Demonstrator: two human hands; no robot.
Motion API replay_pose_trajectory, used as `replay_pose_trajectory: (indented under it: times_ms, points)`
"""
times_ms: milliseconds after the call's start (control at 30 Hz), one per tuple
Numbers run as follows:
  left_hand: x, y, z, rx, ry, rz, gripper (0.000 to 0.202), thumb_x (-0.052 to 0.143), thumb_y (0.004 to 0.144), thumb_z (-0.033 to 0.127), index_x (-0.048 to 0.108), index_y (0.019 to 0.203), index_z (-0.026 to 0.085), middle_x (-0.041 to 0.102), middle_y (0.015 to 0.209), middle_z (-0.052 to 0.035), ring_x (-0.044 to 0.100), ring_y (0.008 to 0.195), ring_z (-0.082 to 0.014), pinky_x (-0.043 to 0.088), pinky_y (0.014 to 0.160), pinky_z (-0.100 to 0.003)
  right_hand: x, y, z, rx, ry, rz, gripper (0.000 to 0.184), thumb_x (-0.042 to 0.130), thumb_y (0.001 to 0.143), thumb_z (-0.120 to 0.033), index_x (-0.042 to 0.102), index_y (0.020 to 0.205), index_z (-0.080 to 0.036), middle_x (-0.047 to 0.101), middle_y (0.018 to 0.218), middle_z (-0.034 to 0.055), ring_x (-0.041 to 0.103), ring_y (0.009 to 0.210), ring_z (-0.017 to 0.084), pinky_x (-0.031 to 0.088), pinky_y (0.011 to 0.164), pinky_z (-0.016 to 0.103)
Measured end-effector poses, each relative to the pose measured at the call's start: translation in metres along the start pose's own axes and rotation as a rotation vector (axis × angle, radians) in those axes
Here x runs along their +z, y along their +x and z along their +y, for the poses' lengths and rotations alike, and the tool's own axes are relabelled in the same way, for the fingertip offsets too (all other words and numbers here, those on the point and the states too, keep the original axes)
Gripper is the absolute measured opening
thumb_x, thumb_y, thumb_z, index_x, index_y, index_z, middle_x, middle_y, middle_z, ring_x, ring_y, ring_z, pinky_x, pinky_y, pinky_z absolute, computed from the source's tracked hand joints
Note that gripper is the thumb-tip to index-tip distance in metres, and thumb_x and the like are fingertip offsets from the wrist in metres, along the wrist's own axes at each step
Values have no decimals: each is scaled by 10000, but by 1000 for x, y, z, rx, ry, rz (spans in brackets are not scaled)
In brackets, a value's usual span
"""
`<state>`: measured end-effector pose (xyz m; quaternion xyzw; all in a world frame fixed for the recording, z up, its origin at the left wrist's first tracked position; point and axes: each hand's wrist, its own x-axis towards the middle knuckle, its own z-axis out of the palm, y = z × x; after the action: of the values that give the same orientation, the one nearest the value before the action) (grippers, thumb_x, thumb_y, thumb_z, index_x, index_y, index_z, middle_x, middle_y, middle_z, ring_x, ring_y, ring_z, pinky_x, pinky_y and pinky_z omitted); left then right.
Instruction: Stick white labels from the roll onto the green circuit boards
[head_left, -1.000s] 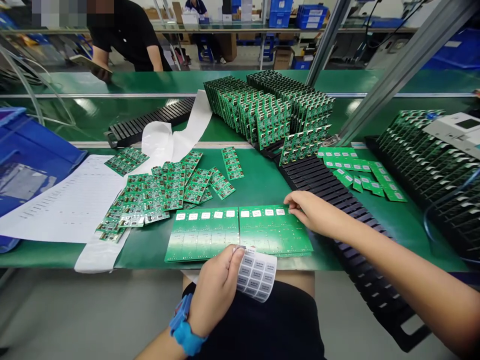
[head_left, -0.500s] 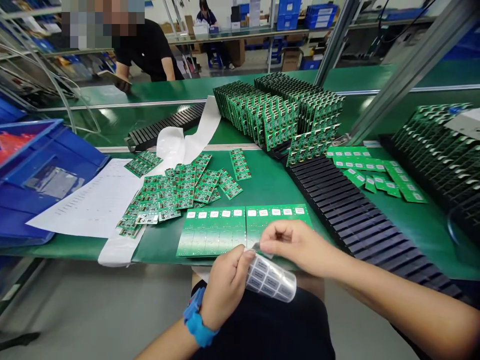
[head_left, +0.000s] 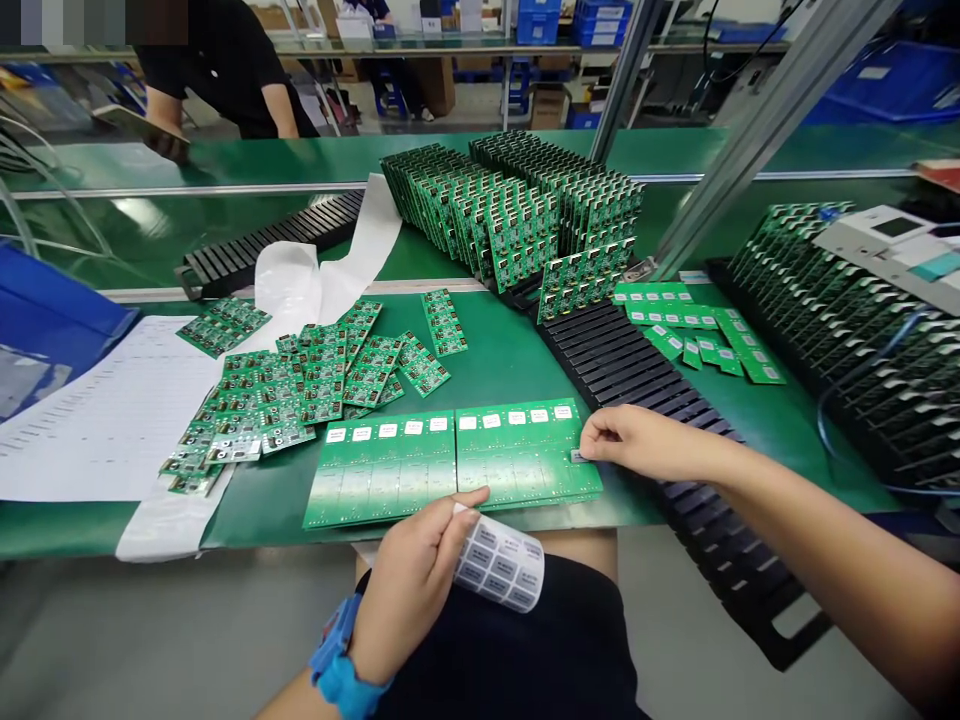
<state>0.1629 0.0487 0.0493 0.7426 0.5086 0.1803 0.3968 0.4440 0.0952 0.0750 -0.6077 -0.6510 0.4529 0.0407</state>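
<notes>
at the near edge of the desk [head_left: 491,380], 2 green panels [head_left: 382,487] are laid side by side, and 5 white labels [head_left: 387,431] are lined up along the far edge of each. a roll [head_left: 501,562] of printed labels is gripped by the left hand [head_left: 420,565], just in front of the panels and above the lap. 1 loose label [head_left: 577,456] is pinched by the right hand [head_left: 628,440] over the right edge of the right panel; whether the panel is touched by it cannot be told. the hands are held apart from each other. to the left, small boards [head_left: 322,375] are heaped beside a sheet [head_left: 90,410]. to the right, a black rack [head_left: 626,370] is set slantwise, and upright boards [head_left: 525,235] are ranked at its far end and beyond.
</notes>
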Motion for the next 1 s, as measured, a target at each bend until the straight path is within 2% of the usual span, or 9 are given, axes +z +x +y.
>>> replay_pose_trajectory:
  times_ms: [167,267,333,400,467,600,667,867,1000]
  points:
    - [-1,0,3,-7,8,18,354,337,928,345,644,1047,217,700,941,-43,623,699,-154,463,604,-221,8,0,-3,-24,-122,45,162,509,771,-304,596,706,-185,627,746,32,559,671,157,414,606,274]
    - [-2,0,6,-1,23,22,366,338,927,350,654,1034,202,697,785,-39,605,634,-152,449,566,-215,15,-6,-5,-120,-309,189,135,514,769,-272,559,669,-193,584,730,37,537,703,176,409,656,304]
    - [-2,0,6,0,32,22,367,338,927,350,653,1039,199,680,703,-30,591,605,-150,439,549,-211,16,-11,-7,-162,-419,307,59,543,749,-248,545,729,-192,570,753,46,526,765,206,403,704,339]
    - [-3,0,6,0,33,20,364,340,927,349,654,1034,201,682,717,-30,585,595,-146,432,537,-209,14,-14,-12,-184,-441,393,102,546,743,-216,522,839,-191,567,796,52,520,809,219,401,726,354]
    - [-2,0,6,-3,34,19,361,343,925,351,657,1023,201,691,757,-33,587,598,-144,428,529,-208,10,-13,-17,-218,-330,347,168,501,772,-187,482,939,-196,572,826,41,532,799,192,413,711,330]
    - [-2,0,6,-13,41,12,361,341,925,358,652,1012,198,699,800,-39,593,617,-147,427,537,-210,9,-2,-25,-284,-42,25,210,423,823,-162,436,1029,-200,585,832,15,552,750,135,433,681,275]
    - [-2,1,6,-16,38,9,358,339,925,359,652,986,196,699,820,-43,593,629,-148,427,546,-209,12,3,-25,-288,-16,-25,215,420,826,-154,438,1037,-190,588,825,16,548,755,133,433,692,278]
    - [-1,1,8,-43,40,22,377,335,924,368,646,833,174,672,715,-36,574,599,-142,408,529,-203,21,7,-22,-284,-9,-3,216,419,820,-124,441,1024,-192,579,811,13,540,754,133,436,696,286]
    - [-1,1,5,-21,30,10,380,339,923,372,659,876,173,683,756,-41,575,598,-136,414,539,-197,31,7,-21,-332,-124,139,195,428,811,-95,470,977,-187,581,803,23,534,760,149,437,698,304]
